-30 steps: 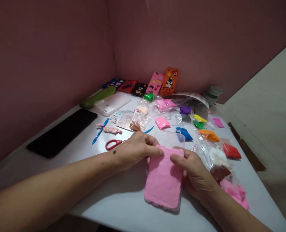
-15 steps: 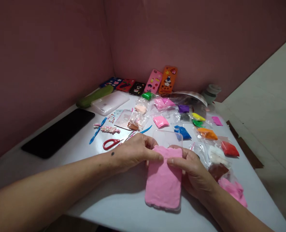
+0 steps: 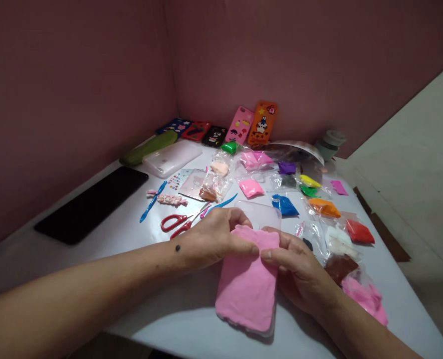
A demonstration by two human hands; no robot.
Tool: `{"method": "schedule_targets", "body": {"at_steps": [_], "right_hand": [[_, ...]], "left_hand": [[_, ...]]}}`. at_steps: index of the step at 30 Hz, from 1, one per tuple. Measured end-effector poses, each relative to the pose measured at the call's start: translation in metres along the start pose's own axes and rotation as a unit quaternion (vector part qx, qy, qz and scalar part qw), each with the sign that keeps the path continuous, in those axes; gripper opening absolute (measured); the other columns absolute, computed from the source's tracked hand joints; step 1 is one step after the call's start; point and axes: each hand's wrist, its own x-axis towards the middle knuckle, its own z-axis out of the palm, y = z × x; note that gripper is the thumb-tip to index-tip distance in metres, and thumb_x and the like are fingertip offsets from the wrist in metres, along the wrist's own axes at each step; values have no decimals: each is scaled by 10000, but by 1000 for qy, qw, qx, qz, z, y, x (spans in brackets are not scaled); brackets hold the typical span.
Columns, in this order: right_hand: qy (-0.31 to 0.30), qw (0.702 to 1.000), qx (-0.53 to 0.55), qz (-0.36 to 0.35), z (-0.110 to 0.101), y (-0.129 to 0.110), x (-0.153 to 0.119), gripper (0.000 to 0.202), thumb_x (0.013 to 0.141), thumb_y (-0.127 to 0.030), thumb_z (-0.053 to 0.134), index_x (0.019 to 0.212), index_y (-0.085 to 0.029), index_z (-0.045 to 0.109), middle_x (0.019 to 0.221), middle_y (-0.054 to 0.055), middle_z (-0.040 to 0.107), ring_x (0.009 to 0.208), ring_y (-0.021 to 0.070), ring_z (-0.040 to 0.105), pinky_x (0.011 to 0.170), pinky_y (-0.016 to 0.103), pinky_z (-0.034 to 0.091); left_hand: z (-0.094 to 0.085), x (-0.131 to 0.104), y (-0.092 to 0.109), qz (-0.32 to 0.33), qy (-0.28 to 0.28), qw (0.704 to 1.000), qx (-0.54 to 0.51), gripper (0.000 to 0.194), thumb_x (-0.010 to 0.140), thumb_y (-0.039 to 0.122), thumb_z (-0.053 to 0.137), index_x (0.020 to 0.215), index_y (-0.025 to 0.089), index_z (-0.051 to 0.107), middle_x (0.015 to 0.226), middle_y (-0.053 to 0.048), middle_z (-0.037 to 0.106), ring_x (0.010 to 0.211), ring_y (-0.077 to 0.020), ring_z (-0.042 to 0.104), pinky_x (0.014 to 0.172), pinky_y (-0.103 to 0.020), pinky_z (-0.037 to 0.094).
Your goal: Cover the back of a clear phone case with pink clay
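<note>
A flat sheet of pink clay (image 3: 248, 289) covers most of a clear phone case (image 3: 261, 213), whose far end shows bare. My left hand (image 3: 221, 237) pinches the clay's far edge, thumb on top and fingers curled beneath. On the other side, my right hand (image 3: 298, 262) does the same, its thumb almost meeting the left one near the middle. Both hands are closed on the clay. Their lower fingers are partly hidden. Just beyond my left hand lie red-handled scissors (image 3: 173, 223) and a blue curved tool (image 3: 225, 201).
Bags of coloured clay, among them blue (image 3: 284, 205), orange (image 3: 323, 207) and red (image 3: 359, 231), spread to the right. Decorated phone cases, one orange (image 3: 263, 123), lean against the wall. A black slab (image 3: 94, 202) and a clear case (image 3: 172, 157) lie left.
The clay-covered case has tilted, its near end swinging left and toward me. Both hands stay on the clay's far edge, with the left thumb slightly further right.
</note>
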Motion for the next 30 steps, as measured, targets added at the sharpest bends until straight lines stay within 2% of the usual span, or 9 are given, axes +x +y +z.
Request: {"method": "schedule_targets", "body": {"at_steps": [5, 11, 15, 23, 27, 30], "right_hand": [[9, 1000, 7, -1, 3, -2, 3, 122, 666, -122, 696, 750, -140, 609, 648, 5, 613, 568, 111, 559, 588, 231, 446], [2, 1000, 13, -2, 0, -3, 3, 127, 667, -114, 689, 776, -131, 627, 660, 11, 622, 575, 117, 563, 590, 238, 449], [6, 1000, 16, -7, -3, -2, 3, 120, 672, -99, 681, 770, -134, 621, 663, 6, 612, 580, 117, 554, 590, 238, 438], [16, 1000, 15, -15, -3, -3, 3, 127, 660, -107, 688, 752, -142, 608, 678, 14, 612, 614, 136, 563, 611, 253, 435], [14, 1000, 1, -15, -4, -1, 2, 137, 678, -106, 677, 793, -149, 618, 704, 14, 616, 634, 137, 560, 627, 259, 434], [14, 1000, -4, -13, -3, 1, 2, 128, 681, -113, 682, 781, -147, 609, 712, 11, 611, 628, 128, 549, 625, 256, 430]], "left_hand": [[1, -1, 0, 7, 19, 1000, -10, 243, 661, 216, 658, 864, 180, 530, 672, 57, 509, 578, -94, 464, 475, -201, 325], [-1, 3, -12, 27, 11, 998, -47, 367, 683, 202, 646, 1020, 209, 500, 736, 48, 559, 608, -107, 517, 503, -213, 356], [-2, 5, -15, 37, 13, 997, -71, 379, 678, 177, 646, 1033, 214, 520, 717, 54, 543, 608, -101, 506, 515, -211, 340], [-9, 5, -10, 31, -3, 994, -103, 402, 648, 158, 664, 1035, 182, 555, 735, 46, 518, 644, -104, 498, 565, -230, 355], [-6, 8, -13, 51, 5, 991, -124, 466, 645, 226, 731, 1068, 177, 539, 726, 54, 505, 636, -99, 488, 565, -231, 355], [-4, 10, -16, 55, 15, 990, -127, 461, 654, 198, 714, 1072, 179, 520, 707, 60, 518, 606, -95, 487, 547, -228, 351]]}}
